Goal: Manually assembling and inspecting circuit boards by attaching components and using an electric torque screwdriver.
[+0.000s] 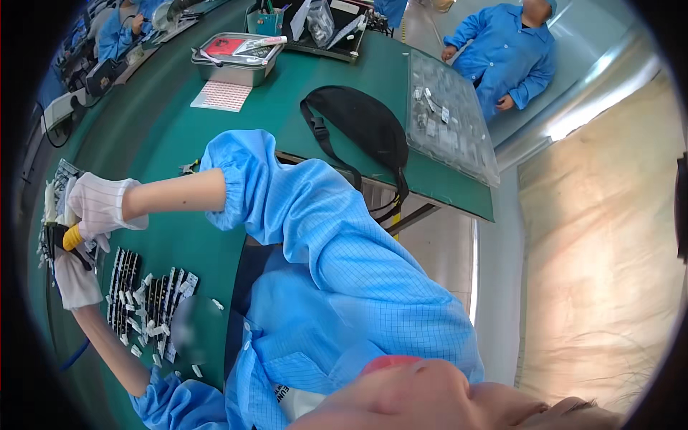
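At the far left of the green table my two hands, in white gloves, meet over a pile of small pale and grey parts. My right hand, reaching across from above, is closed; a yellow piece shows at its fingers, against a black object. I cannot tell what kind of thing the black object is. Just below it, my left hand presses up to the same black object, its fingertips hidden. Beside my hands lie dark strips in rows, with several small white pieces scattered over them.
A black waist bag lies near the table's edge, beside a clear plastic-covered tray. Further off stand a metal box, a teal pen holder and a black tray. A person in blue stands beyond the table.
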